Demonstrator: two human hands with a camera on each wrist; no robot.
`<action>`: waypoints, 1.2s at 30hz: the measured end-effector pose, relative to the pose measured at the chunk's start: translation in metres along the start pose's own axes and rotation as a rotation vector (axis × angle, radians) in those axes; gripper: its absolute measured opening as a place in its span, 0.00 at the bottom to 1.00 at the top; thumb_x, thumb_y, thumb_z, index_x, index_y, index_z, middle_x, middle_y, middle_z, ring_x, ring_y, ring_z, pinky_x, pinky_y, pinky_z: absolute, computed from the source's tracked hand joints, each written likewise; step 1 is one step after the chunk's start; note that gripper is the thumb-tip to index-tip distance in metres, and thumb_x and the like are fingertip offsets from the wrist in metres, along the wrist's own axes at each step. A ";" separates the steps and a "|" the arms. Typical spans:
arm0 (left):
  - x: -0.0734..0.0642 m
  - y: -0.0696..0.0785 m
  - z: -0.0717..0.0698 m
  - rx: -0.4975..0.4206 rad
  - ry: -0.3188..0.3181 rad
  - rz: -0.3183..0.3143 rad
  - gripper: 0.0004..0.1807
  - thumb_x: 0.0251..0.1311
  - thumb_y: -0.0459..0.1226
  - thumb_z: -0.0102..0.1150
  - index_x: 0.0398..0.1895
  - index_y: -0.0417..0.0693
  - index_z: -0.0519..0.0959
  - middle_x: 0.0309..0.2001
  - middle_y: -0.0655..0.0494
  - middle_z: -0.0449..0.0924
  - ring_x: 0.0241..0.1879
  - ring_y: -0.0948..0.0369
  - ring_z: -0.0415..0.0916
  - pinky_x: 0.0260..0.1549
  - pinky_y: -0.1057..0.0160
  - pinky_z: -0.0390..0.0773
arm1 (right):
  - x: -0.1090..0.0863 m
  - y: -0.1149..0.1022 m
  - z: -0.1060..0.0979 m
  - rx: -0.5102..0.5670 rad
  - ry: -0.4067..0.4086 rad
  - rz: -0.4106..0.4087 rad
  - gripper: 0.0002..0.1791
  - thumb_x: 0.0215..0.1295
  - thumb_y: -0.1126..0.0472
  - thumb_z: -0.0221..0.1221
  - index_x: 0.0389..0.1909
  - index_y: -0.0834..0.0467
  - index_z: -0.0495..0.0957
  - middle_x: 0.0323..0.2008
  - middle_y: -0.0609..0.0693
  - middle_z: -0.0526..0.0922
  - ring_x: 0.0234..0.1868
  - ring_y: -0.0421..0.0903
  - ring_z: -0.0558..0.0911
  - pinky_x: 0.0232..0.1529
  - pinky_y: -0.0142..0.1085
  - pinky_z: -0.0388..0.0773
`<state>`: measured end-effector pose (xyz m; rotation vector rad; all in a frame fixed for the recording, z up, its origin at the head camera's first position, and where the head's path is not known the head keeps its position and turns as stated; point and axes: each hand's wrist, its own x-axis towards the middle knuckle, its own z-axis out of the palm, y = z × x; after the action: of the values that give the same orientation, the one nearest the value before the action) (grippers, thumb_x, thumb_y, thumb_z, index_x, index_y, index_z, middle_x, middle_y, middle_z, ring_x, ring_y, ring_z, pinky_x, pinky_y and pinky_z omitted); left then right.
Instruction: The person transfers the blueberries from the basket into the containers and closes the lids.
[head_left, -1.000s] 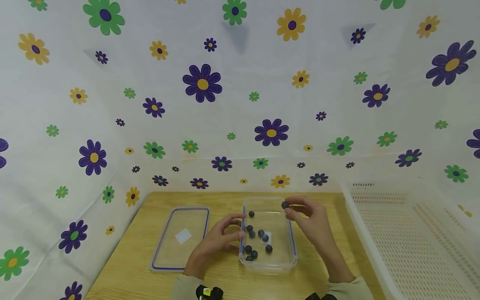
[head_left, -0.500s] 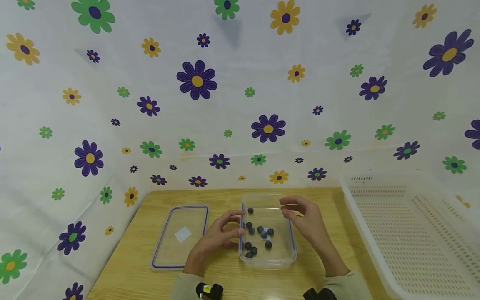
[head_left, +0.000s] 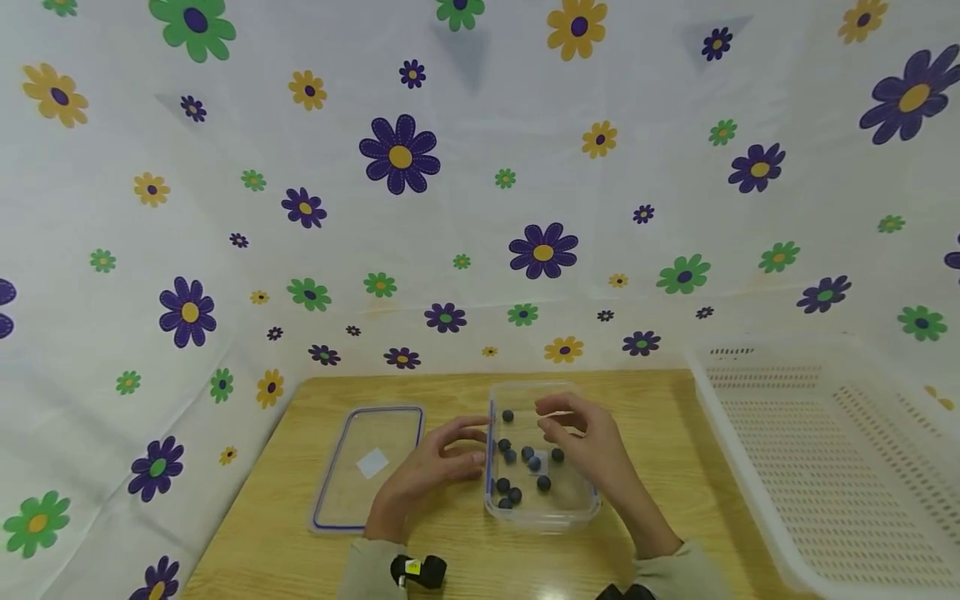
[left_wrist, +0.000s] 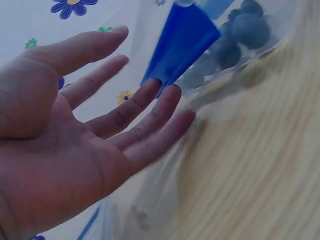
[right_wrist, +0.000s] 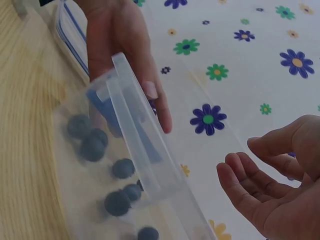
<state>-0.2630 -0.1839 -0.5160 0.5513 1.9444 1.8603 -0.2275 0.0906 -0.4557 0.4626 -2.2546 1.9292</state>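
A clear plastic food container (head_left: 546, 523) stands in front of me with several blueberries (head_left: 543, 483) lying loose on its bottom. My left hand (head_left: 423, 475) is at its left side, the fingers stretched out and close to the blue clip (left_wrist: 182, 42); in the left wrist view they seem to touch it. My right hand (head_left: 588, 442) hovers over the container's right half, thumb and fingers loosely bent and apart. Nothing shows between the right fingertips (right_wrist: 226, 172) in the right wrist view. Left of the container lies its lid (head_left: 341, 467), with a blue seal.
On the right stands a large white perforated plastic basket (head_left: 750, 500). A flowered white sheet (head_left: 465, 217) hangs behind and beside the wooden table (head_left: 465, 567). A white square (head_left: 372, 462) shows on the lid.
The right hand was pinching a blueberry by the container's far right rim. It let go, the blueberry now lies inside, and the hand has moved left. The left hand stays at the side.
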 end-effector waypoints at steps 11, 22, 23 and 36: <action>-0.027 0.015 -0.032 0.212 0.230 0.038 0.26 0.74 0.38 0.59 0.73 0.45 0.70 0.65 0.33 0.70 0.60 0.37 0.74 0.59 0.41 0.77 | -0.004 -0.006 0.042 0.019 -0.101 0.023 0.19 0.70 0.69 0.63 0.60 0.60 0.80 0.53 0.59 0.82 0.53 0.54 0.83 0.47 0.33 0.83; -0.076 0.042 -0.066 0.417 0.623 0.033 0.20 0.76 0.36 0.56 0.67 0.39 0.75 0.60 0.37 0.78 0.57 0.44 0.78 0.49 0.68 0.79 | -0.006 -0.021 0.102 0.101 -0.278 0.100 0.29 0.74 0.64 0.60 0.73 0.62 0.67 0.62 0.59 0.75 0.63 0.60 0.76 0.54 0.45 0.83; -0.080 0.041 -0.069 0.427 0.662 0.019 0.20 0.76 0.35 0.56 0.67 0.39 0.75 0.61 0.36 0.77 0.58 0.44 0.77 0.48 0.70 0.78 | -0.007 -0.021 0.109 0.108 -0.277 0.110 0.30 0.73 0.64 0.60 0.73 0.62 0.67 0.62 0.58 0.75 0.63 0.60 0.76 0.54 0.45 0.83; -0.106 0.024 -0.093 0.480 0.854 -0.222 0.23 0.75 0.35 0.53 0.68 0.31 0.71 0.58 0.26 0.75 0.54 0.38 0.76 0.47 0.52 0.79 | -0.017 0.004 0.169 0.179 -0.194 0.290 0.35 0.66 0.68 0.61 0.74 0.67 0.64 0.68 0.69 0.67 0.67 0.70 0.68 0.63 0.63 0.71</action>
<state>-0.2229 -0.3176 -0.4870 -0.4256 2.8698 1.6047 -0.1973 -0.0720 -0.4934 0.3748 -2.3900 2.3351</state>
